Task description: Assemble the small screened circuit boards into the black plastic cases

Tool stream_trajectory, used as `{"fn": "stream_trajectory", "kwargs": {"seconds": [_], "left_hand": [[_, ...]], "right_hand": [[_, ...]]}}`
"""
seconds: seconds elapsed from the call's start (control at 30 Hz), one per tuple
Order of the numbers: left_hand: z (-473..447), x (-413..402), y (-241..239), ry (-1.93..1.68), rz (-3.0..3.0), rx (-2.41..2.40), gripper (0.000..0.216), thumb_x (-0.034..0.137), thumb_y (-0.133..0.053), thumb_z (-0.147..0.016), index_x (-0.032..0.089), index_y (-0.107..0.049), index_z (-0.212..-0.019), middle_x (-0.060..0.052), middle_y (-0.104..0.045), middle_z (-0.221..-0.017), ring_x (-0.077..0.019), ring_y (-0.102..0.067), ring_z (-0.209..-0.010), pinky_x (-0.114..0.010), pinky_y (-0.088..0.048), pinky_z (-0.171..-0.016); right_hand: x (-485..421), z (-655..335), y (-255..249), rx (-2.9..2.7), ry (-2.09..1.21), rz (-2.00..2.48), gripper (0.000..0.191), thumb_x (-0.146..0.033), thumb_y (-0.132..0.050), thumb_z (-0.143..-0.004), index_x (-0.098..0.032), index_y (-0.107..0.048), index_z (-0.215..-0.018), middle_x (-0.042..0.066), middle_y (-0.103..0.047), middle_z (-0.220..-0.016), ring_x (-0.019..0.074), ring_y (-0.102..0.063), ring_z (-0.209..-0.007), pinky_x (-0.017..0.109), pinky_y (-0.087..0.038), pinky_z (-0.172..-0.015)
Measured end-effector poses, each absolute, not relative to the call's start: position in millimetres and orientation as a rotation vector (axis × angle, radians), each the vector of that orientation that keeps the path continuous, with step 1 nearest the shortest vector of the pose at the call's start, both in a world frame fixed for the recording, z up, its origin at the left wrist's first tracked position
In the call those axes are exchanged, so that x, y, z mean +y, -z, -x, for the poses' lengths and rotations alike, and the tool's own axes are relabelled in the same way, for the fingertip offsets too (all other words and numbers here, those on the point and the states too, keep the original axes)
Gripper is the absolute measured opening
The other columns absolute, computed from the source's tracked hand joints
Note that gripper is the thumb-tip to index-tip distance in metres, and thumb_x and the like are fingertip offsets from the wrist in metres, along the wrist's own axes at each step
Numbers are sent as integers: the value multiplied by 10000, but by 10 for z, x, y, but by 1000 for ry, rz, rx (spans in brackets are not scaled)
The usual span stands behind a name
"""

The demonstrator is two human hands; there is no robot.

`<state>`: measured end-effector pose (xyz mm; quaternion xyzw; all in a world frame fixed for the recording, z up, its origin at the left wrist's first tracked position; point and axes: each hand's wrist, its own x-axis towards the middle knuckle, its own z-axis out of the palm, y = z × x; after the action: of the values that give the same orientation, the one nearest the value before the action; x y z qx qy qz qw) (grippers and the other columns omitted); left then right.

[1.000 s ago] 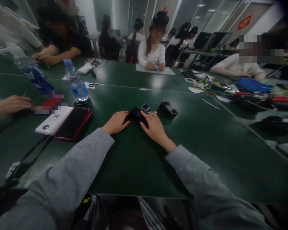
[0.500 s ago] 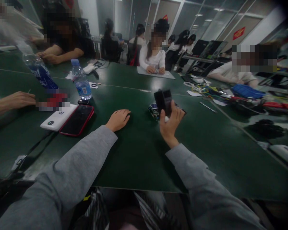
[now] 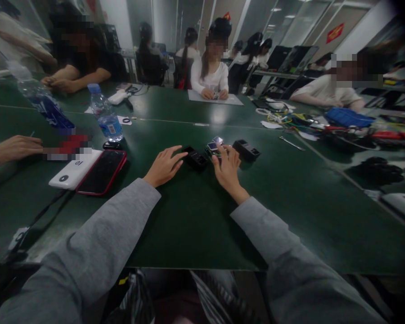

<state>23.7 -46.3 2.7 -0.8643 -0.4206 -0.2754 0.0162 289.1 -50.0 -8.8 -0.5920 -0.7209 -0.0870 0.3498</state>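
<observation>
**A:** Entry one, the left hand?

**B:** My left hand [image 3: 164, 166] lies palm down on the bench [image 3: 195, 225]. Its fingers [image 3: 175, 155] are loosely spread and hold nothing. The tips reach the near edge of a black shell [image 3: 196, 159]; I cannot tell whether they touch it or stop just short.

**A:** Entry two, the right hand?

**B:** My right hand [image 3: 227, 171] is arched, wrist low, fingers apart and curved. The tips rest on a small board [image 3: 212, 146] with little screens. Nothing is closed in the grip, and the board lies on the bench.

**A:** Position of the parts?

**B:** The shell is just left of the board, between my two hands. A second shell [image 3: 246, 150], also black, lies just right of the board, beyond my right fingertips.

**A:** Other stock?

**B:** To my left are a phone [image 3: 101, 172] in a red case and, touching it, a white power bank [image 3: 74, 168]. Behind them stands a bottle [image 3: 105, 112], upright. A co-worker's hand [image 3: 18, 146] rests at the far left edge. Well to the right lie a metal tool [image 3: 292, 143] and a blue tray [image 3: 349, 118] among loose wires. Other people sit at the far side of the bench.
</observation>
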Motion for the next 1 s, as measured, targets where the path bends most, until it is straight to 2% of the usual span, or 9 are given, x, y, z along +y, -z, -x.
{"fn": "stream_trajectory", "kwargs": {"seconds": [0.13,0.27,0.4,0.47,0.6,0.8,0.93,1.0], "left_hand": [[-280,-497,-28,693,2788,-1163,446,378,-387,-1033,312,-437,-1471,-56,-355,-1576,-277,-367,-1409,-490,-318,-1156],[-289,-463,18,615,2849,-1183,495,421,-342,-1044,287,-352,-1520,-57,-327,-1600,-260,-395,-1404,-464,-345,-1145],[-283,-437,41,669,2813,-1268,542,435,-314,-1048,230,-277,-1548,-90,-331,-1598,-257,-391,-1417,-456,-356,-1144],[-281,-434,41,679,2803,-1263,536,443,-316,-1046,247,-285,-1545,-87,-314,-1606,-268,-380,-1426,-470,-353,-1149],[-280,-433,34,661,2846,-1281,517,459,-316,-1042,290,-297,-1531,-86,-279,-1615,-279,-445,-1381,-459,-449,-1075],[-286,-422,29,690,2772,-1387,495,476,-369,-1025,271,-352,-1476,-102,-333,-1586,-296,-527,-1302,-480,-492,-1019],[-286,-415,27,728,2727,-1430,499,449,-451,-1002,267,-365,-1458,-111,-360,-1567,-307,-539,-1289,-497,-495,-1012],[-281,-407,29,742,2710,-1456,497,432,-468,-997,257,-369,-1451,-116,-363,-1565,-313,-527,-1304,-507,-492,-1019]], "right_hand": [[-371,-3031,185,-1911,129,1560,534,-491,-303,-1022,-232,-394,-1480,146,-418,-1474,326,-375,-1365,568,-386,-1065],[-376,-2986,225,-2139,-24,1425,533,-432,-322,-1028,-184,-352,-1499,155,-381,-1525,304,-373,-1400,552,-404,-1084],[-465,-2902,176,-2253,-153,1300,548,-415,-405,-1011,-231,-302,-1517,135,-312,-1567,307,-385,-1401,552,-465,-1036],[-513,-2872,139,-2291,-203,1248,590,-427,-442,-1000,-272,-255,-1537,118,-277,-1588,310,-397,-1394,559,-476,-1029],[-606,-2848,47,-2352,-270,1174,647,-434,-476,-989,-283,-207,-1558,106,-248,-1607,305,-420,-1384,552,-467,-1057],[-659,-2868,-26,-2362,-259,1161,508,-384,-454,-1001,-301,-352,-1492,79,-359,-1555,286,-507,-1294,527,-498,-1007],[-578,-2904,32,-2258,-83,1365,446,-232,-463,-955,-256,-465,-1400,107,-537,-1354,305,-526,-1212,514,-506,-940],[-537,-2930,68,-2193,-67,1434,456,-196,-467,-928,-221,-480,-1383,122,-569,-1272,307,-533,-1166,500,-510,-919]]}}
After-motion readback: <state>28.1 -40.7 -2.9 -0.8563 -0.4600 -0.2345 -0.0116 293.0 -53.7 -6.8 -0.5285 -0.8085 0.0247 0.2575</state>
